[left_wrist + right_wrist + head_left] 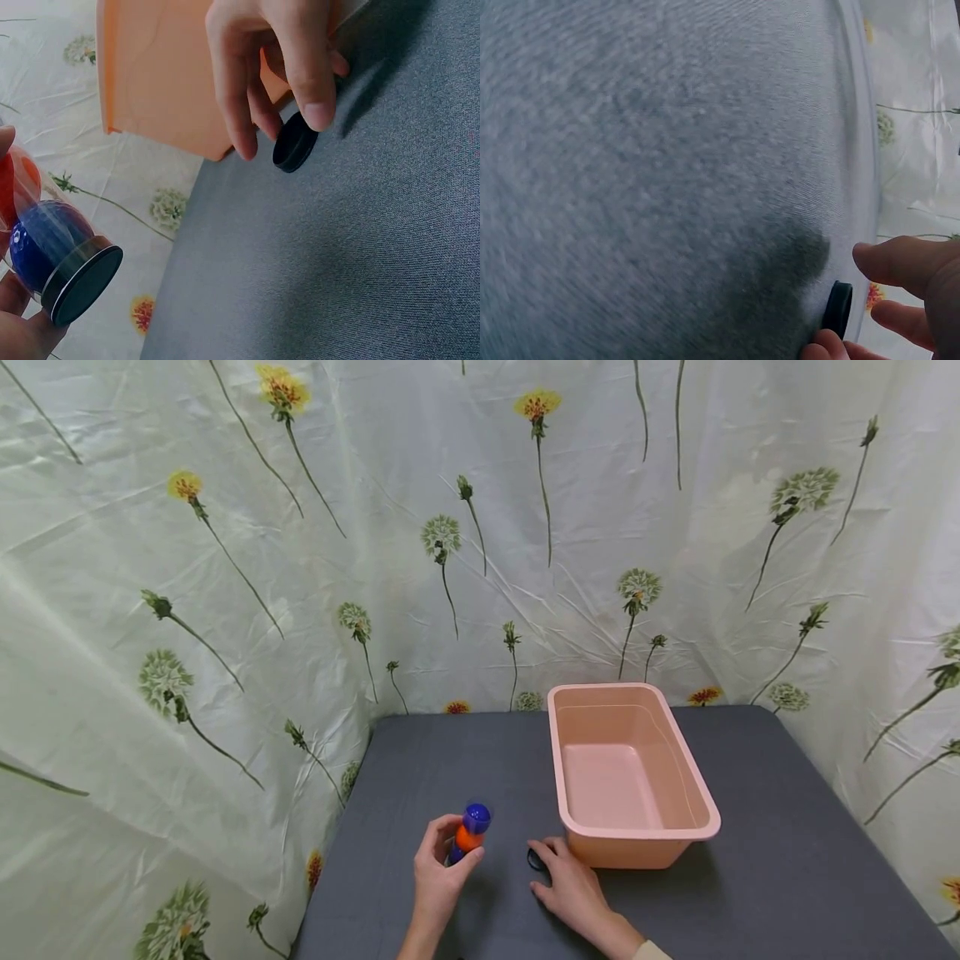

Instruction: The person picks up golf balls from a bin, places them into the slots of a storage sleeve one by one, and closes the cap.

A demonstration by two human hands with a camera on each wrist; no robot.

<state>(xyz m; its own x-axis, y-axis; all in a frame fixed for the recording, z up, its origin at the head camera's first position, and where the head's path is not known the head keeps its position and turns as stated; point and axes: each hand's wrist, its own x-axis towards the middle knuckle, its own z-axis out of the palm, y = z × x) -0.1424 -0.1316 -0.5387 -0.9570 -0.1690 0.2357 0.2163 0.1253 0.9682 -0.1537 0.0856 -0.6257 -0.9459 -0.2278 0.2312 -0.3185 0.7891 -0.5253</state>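
Observation:
My left hand (438,872) grips a clear tube (79,225) with blue and orange-red balls inside, held tilted above the table. A dark cap (86,285) closes the tube's lower end. A blue ball (477,817) shows at its upper end, above an orange ball (468,837). On the table, a small round black lid (295,142) lies under the fingertips of my right hand (573,885). The thumb (892,259) of that hand stands apart from the lid, its fingers only loosely bent.
A pink plastic basin (637,852) stands just beyond my right hand, with its bare floor showing. Dark grey cloth covers the table (420,760). A pale curtain (375,568) with printed dandelions hangs along the back and both sides.

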